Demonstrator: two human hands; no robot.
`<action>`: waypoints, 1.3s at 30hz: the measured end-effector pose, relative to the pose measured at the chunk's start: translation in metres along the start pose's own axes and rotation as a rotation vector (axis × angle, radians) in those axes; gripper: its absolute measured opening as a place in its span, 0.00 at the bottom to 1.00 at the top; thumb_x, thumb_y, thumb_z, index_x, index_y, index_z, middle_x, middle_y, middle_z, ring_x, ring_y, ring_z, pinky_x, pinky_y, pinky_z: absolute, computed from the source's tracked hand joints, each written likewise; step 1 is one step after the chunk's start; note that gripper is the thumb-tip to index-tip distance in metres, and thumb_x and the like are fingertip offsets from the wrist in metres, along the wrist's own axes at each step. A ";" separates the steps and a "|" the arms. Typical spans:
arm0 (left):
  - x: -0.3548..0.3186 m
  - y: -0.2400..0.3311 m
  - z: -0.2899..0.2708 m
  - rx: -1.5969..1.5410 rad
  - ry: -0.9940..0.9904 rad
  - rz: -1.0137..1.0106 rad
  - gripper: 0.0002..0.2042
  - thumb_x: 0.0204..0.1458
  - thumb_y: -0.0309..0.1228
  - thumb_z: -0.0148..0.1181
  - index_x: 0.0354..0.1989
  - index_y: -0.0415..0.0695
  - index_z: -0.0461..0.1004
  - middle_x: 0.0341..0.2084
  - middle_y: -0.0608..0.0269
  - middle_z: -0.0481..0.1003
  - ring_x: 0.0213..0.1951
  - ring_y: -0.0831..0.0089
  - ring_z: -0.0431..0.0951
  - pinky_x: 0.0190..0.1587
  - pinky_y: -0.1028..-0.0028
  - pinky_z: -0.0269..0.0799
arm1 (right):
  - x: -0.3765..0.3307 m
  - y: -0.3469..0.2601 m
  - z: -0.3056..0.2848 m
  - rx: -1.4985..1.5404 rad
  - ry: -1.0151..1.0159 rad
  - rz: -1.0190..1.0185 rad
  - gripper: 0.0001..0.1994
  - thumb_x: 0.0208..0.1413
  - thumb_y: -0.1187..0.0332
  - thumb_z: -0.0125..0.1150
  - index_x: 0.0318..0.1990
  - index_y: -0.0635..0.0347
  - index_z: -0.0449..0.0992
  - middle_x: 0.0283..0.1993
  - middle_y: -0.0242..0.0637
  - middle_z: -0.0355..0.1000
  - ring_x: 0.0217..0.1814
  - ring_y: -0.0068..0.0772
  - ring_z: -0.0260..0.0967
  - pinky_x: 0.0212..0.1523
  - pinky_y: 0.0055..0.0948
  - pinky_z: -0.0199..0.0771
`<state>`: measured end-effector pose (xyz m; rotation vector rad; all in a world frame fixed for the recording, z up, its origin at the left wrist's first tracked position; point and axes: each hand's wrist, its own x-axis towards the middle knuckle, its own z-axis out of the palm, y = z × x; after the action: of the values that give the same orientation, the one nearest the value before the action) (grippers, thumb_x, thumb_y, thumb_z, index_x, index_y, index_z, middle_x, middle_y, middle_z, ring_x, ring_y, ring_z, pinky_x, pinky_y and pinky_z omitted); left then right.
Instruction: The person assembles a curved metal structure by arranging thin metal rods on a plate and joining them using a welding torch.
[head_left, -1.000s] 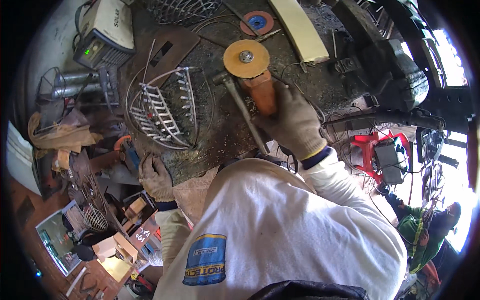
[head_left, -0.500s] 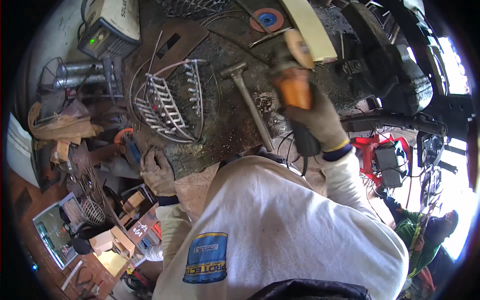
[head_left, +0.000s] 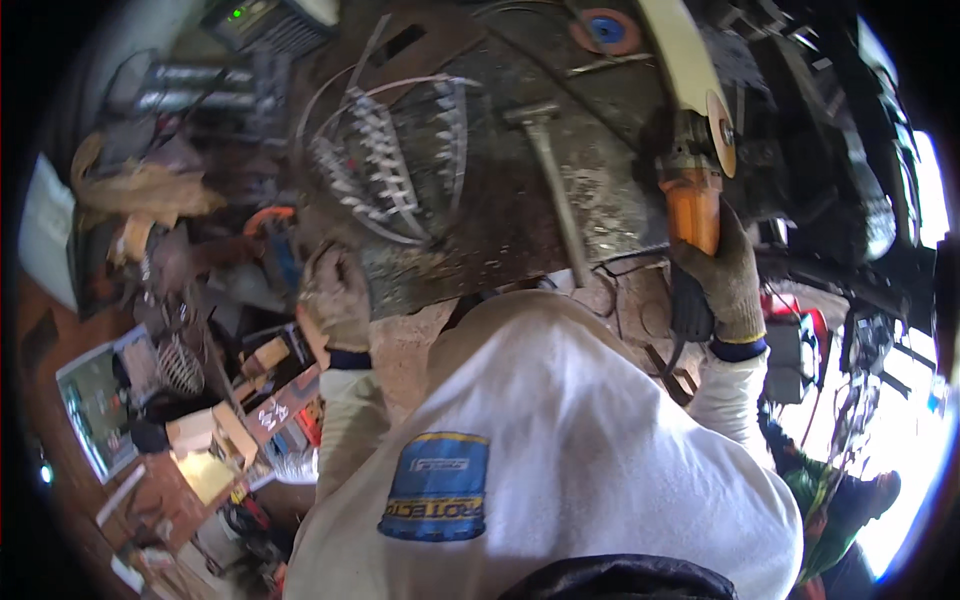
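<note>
My gloved right hand (head_left: 735,275) is wrapped round the body of an orange and black angle grinder (head_left: 692,210). The grinder is held up at the right side of the workbench, with its tan disc (head_left: 720,135) standing on edge. At the bench's near left corner is my gloved left hand (head_left: 338,300), its fingers loosely apart and nothing visible in them. Beyond it lies a curved metal frame (head_left: 385,160) with rows of short rods. A hammer (head_left: 550,185) rests to the right of the frame, handle toward me. Blur softens the bench items.
A blue-centred disc (head_left: 605,32) and a pale flat bar (head_left: 685,50) lie at the far side. A welding machine (head_left: 270,25) stands far left. Cardboard boxes (head_left: 212,435) and scrap clutter the left. A person in green (head_left: 840,510) is at the lower right.
My right hand has moved the angle grinder to the right, away from the hammer. The view has shifted, and my left hand remains by the bench corner.
</note>
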<state>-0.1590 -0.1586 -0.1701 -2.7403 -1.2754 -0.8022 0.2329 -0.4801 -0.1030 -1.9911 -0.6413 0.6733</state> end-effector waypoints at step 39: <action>-0.012 -0.017 -0.005 -0.649 0.281 -0.343 0.09 0.65 0.28 0.60 0.51 0.42 0.79 0.49 0.56 0.81 0.49 0.67 0.82 0.51 0.66 0.80 | 0.089 -0.043 0.085 -0.614 -0.100 -0.102 0.40 0.51 0.56 0.74 0.70 0.60 0.66 0.61 0.54 0.76 0.62 0.51 0.76 0.61 0.44 0.75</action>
<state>-0.1801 -0.1565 -0.1742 -2.6860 -1.6715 -1.8457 0.2321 -0.3510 -0.1202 -2.4683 -1.1029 0.5558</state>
